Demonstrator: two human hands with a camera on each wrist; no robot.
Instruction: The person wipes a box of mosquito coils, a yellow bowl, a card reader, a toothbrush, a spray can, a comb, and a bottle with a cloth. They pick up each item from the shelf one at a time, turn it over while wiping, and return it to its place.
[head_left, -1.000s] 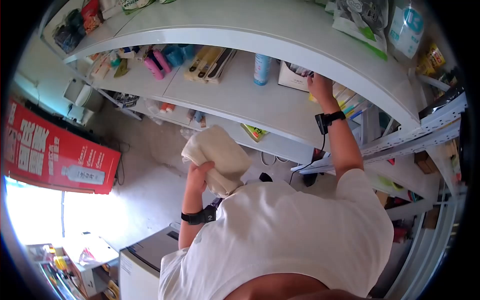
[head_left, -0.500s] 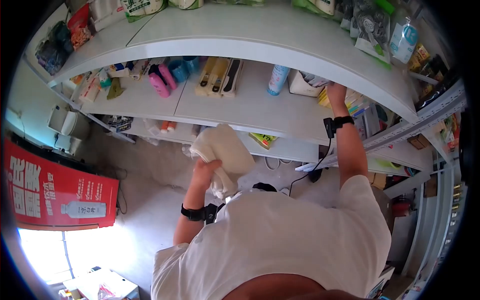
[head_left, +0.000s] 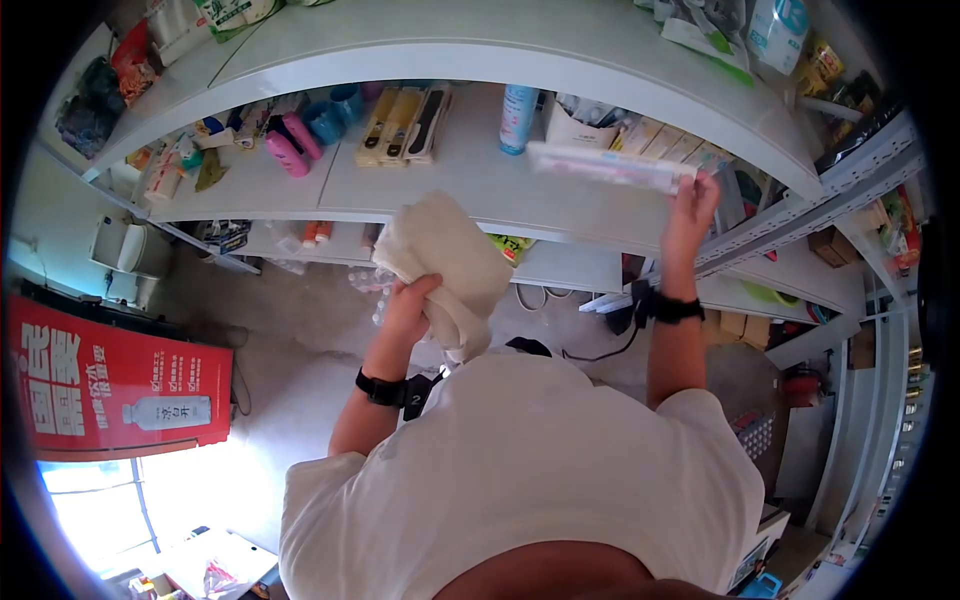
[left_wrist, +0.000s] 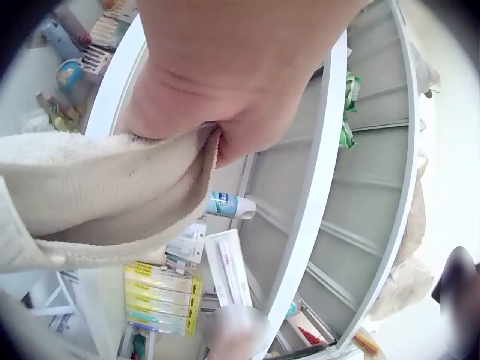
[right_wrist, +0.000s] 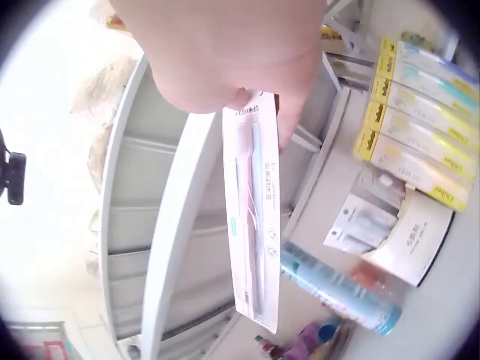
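Note:
My left hand (head_left: 408, 308) grips a folded cream cloth (head_left: 450, 262) at its lower left edge, in front of the shelves; in the left wrist view the folded cloth (left_wrist: 105, 195) hangs from the fingers. My right hand (head_left: 690, 215) pinches one end of a long, flat package (head_left: 610, 166), slightly blurred in the head view. Seen from the right wrist, the package (right_wrist: 253, 217) shows a pink and a blue toothbrush behind clear plastic, its end between thumb and fingers of the hand (right_wrist: 240, 60). Behind it stands a white box (head_left: 572, 126) of packets.
On the middle shelf (head_left: 480, 185) stand a blue spray can (head_left: 517, 118), pink bottles (head_left: 287, 154), blue cups (head_left: 324, 122) and packs of insoles or brushes (head_left: 405, 125). Yellow-edged packs (right_wrist: 420, 120) lie beside the white box. A red panel (head_left: 120, 380) stands at left.
My right hand has come back from the white box toward the body, out from under the upper shelf, with the package now in view. My left hand still holds the cloth, slightly higher.

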